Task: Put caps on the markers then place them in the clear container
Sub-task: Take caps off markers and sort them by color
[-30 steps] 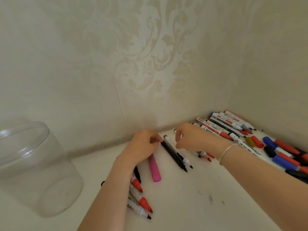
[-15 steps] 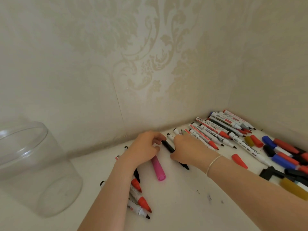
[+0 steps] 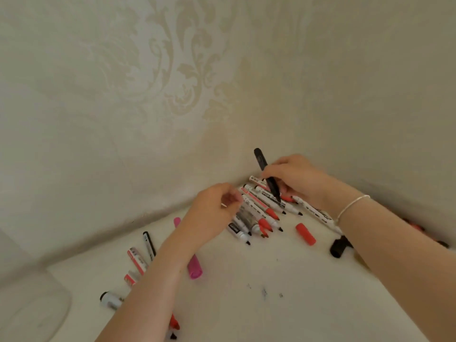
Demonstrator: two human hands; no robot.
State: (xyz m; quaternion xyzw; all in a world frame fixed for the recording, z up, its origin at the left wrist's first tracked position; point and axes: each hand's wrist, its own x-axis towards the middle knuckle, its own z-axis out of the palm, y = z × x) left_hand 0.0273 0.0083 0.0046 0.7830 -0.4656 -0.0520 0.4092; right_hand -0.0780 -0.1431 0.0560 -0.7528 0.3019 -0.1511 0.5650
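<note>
the white counter (image 3: 283, 317) carried a few dark ink specks near its front, and the clear container (image 3: 32, 307) sat at its left edge, nothing visible inside. further in, a pink marker (image 3: 193, 266) lay beside the left hand (image 3: 214, 213), whose blurred fingers curled over a heap of uncapped markers (image 3: 261, 213), grip impossible to tell, with a loose red cap (image 3: 306, 234) just right of it. at the far corner, under pale damask wallpaper (image 3: 187, 77), the right hand (image 3: 298, 178) pinched a black marker (image 3: 267, 176) tilted upright.
</note>
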